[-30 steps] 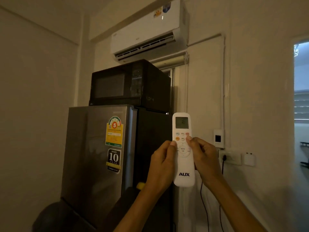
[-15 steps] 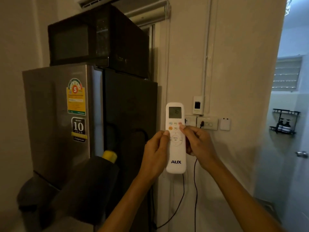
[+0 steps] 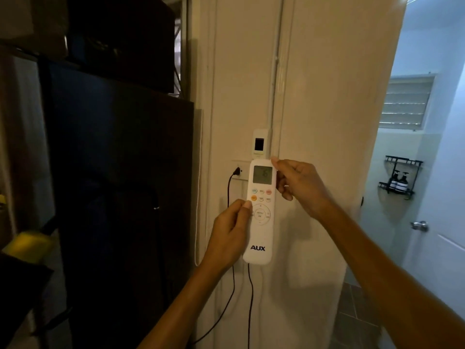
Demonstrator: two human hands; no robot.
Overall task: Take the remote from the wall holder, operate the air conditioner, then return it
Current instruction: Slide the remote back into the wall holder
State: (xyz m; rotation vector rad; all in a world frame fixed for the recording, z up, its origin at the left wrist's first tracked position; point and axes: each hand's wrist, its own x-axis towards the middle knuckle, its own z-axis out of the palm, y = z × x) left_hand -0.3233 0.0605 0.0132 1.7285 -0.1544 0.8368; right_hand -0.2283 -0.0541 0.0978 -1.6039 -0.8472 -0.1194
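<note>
Item, remote (image 3: 260,212): white, upright, face toward me, held flat in front of the cream wall (image 3: 317,96). I read "AUX" in dark letters near its lower end; the grey screen at its top shows digits too faint for me to make out, and the small button labels are too small to read

Left hand (image 3: 230,235): fingers curled round the remote's left edge, thumb tip resting on the face just below the orange button

Right hand (image 3: 299,186): pinching the remote's top right corner, forefinger on the top edge, remaining fingers folded in beside the screen

Directly above the remote: a small white wall unit (image 3: 260,144) with a dark window; whether this is the holder I cannot tell

Left of the remote: a black plug (image 3: 236,171) in a wall socket, its cord hanging down; further left a tall dark cabinet side (image 3: 118,197), leaving a narrow strip of wall

Right of the remote: bare wall up to its corner edge, then an open doorway with a black rack (image 3: 400,177) holding two bottles and a door knob (image 3: 419,225)
</note>
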